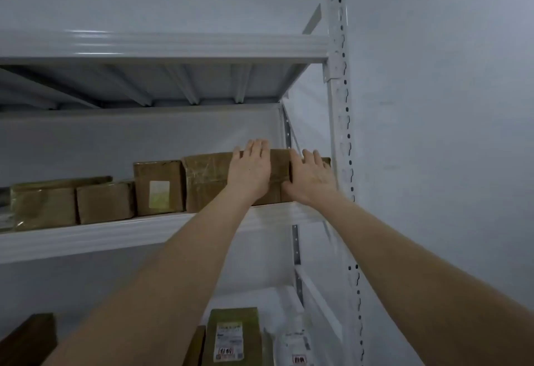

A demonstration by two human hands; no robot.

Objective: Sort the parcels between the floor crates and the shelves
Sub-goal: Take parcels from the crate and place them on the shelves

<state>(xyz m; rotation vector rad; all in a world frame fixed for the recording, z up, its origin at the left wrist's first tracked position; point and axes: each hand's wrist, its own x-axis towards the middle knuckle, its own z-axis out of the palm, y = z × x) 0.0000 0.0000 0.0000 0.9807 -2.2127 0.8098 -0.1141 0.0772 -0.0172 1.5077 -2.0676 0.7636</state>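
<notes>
A row of brown cardboard parcels stands on a high white metal shelf (121,234). My left hand (250,169) lies flat, fingers straight, against the front of a large taped parcel (206,180). My right hand (310,177) presses with straight fingers on a narrower brown parcel (326,161) at the shelf's right end, mostly hidden behind the hand. Left of these stand a parcel with a white label (158,188) and two lower parcels (105,202), (43,206).
The white upright post (342,134) with slots bounds the shelf on the right, next to a bare wall. Another shelf (161,47) hangs above. Below, a lower shelf holds a labelled green-brown parcel (234,336), a white packet (296,345) and a dark box (29,339).
</notes>
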